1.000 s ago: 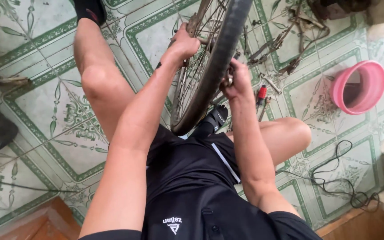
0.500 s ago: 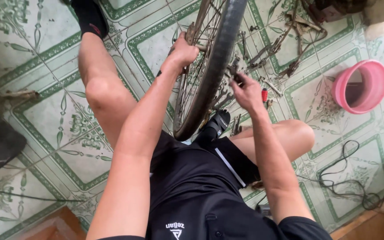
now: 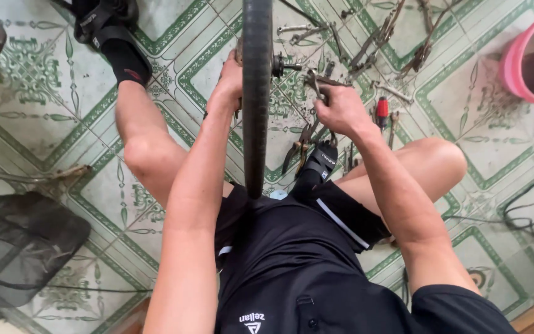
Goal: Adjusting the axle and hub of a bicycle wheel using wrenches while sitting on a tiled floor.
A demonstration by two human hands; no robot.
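Bicycle wheel (image 3: 256,93) is standing upright, edge-on, running away from the person; left hand (image 3: 230,77) is clasping its far side, right hand (image 3: 339,110) is gripping a wrench (image 3: 314,82) at the axle (image 3: 282,65).

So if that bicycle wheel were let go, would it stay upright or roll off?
Probably not stay up. The bicycle wheel stands on edge on its narrow black tyre, steadied by the left hand, so it would likely tip or roll. The rim looks rigid, not floppy. With thin spokes and open space inside, it is probably light for its size. The right hand grips a tool beside its axle.
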